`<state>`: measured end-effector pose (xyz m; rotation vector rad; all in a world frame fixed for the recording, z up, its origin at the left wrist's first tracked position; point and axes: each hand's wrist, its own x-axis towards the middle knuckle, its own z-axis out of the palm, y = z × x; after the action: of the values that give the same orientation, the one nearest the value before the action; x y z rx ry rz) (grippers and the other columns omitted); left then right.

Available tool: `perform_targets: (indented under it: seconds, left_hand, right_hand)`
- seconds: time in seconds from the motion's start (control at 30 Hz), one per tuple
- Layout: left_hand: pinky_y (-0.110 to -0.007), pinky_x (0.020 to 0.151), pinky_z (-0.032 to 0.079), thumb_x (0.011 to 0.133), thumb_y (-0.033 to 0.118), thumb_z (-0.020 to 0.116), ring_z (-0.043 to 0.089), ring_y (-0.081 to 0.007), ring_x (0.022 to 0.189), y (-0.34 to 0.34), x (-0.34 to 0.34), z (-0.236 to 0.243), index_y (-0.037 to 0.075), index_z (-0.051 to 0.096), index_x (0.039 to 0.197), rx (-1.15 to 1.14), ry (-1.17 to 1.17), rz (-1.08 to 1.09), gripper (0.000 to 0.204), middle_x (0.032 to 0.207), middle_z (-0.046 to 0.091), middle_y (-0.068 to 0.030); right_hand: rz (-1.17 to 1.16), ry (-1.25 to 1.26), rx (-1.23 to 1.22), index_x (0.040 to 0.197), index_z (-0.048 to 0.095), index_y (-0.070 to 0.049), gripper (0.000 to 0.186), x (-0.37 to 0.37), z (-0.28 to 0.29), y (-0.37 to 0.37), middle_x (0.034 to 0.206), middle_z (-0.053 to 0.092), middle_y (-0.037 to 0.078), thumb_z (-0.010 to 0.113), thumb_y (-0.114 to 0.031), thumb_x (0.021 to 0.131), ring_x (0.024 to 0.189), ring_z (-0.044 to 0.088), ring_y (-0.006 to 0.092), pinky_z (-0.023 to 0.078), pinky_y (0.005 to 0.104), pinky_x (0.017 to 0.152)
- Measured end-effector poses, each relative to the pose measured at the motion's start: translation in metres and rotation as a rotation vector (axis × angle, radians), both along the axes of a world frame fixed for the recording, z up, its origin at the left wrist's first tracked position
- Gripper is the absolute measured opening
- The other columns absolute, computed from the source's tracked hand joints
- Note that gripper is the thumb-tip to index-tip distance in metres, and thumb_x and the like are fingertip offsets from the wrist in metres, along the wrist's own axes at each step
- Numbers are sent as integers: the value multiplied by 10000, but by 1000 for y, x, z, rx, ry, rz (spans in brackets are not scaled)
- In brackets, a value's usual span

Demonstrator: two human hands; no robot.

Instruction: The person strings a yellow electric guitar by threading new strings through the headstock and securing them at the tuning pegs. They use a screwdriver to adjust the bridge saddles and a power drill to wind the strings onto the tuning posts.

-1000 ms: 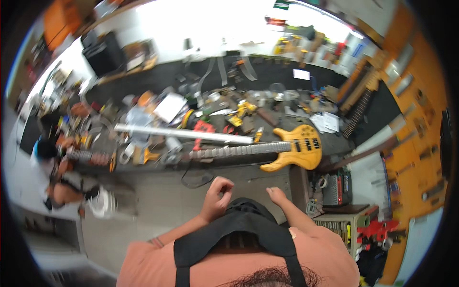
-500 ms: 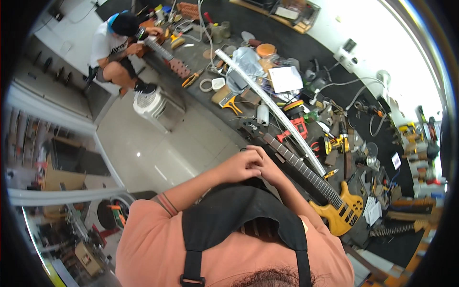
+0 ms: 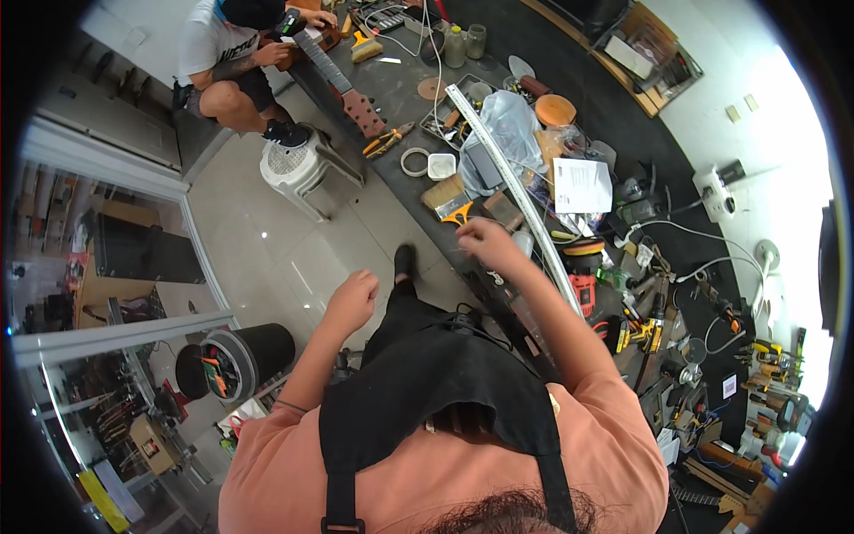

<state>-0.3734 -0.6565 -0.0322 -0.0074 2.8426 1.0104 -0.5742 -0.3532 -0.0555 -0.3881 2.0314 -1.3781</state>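
My left hand (image 3: 354, 301) hangs over the floor at the left of my black apron, fingers curled, with nothing visible in it. My right hand (image 3: 485, 245) is over the bench's front edge, fingers loosely bent and apart, holding nothing. Just beyond it lie a wide yellow-handled paintbrush (image 3: 449, 200), a long white straightedge (image 3: 516, 182) and a red power tool (image 3: 582, 291). Further along lie a tape roll (image 3: 414, 162), a small white container (image 3: 442, 165) and pliers (image 3: 385, 142).
A co-worker (image 3: 231, 80) works on a guitar (image 3: 342, 89) at top left, a foot on a white stool (image 3: 289, 173). A black bin (image 3: 249, 360), glass partition (image 3: 200, 258) and my dark shoe (image 3: 406, 260) show below. The cluttered bench (image 3: 418, 205) runs along the right.
My hands, together half a second ago, have parted: the right reaches forward over the bench edge, the left moved left. The view has swung left along the bench, toward the co-worker.
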Motion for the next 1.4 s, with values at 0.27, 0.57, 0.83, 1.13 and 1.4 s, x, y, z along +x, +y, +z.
perform_targets:
  seconds: [0.27, 0.57, 0.83, 1.13, 1.4]
  left_hand:
    - [-486, 795, 482, 823, -30, 588, 595, -399, 934, -85, -177, -47, 11, 518, 763, 91, -75, -242, 101, 869, 606, -145]
    - [-501, 803, 479, 765, -81, 546, 603, -411, 946, -173, -256, -74, -3, 492, 767, 222, -195, -238, 96, 853, 583, -170]
    - [-487, 828, 492, 791, -93, 547, 617, -414, 978, -196, -294, -91, -3, 505, 773, 249, -344, -232, 101, 874, 604, -170]
    - [-460, 830, 508, 774, -105, 516, 637, -393, 953, -210, -312, -106, -16, 500, 780, 262, -309, -261, 91, 899, 653, -161]
    - [-464, 819, 505, 782, -83, 538, 639, -394, 950, -214, -300, -114, -10, 542, 793, 249, -344, -259, 74, 895, 653, -155]
  right_hand:
    - [-136, 476, 883, 1084, 816, -54, 272, -225, -24, -119, 1065, 813, 198, 624, -229, 1004, 1013, 783, 416, 601, 504, 884]
    - [-255, 236, 1065, 1110, 830, -45, 331, -302, -70, -160, 1100, 816, 211, 640, -268, 955, 1044, 793, 400, 621, 478, 899]
    - [-677, 42, 553, 1018, 785, 22, 414, -326, -49, -89, 803, 759, 164, 653, -371, 1004, 765, 745, 311, 556, 454, 728]
    - [-865, 42, 333, 1167, 689, 56, 359, -306, -35, -74, 821, 737, 108, 528, -265, 1141, 724, 731, 197, 559, 349, 726]
    - [-907, 208, 265, 1197, 660, 61, 372, -302, -53, -61, 1019, 760, 154, 485, -264, 1158, 962, 754, 249, 557, 390, 908]
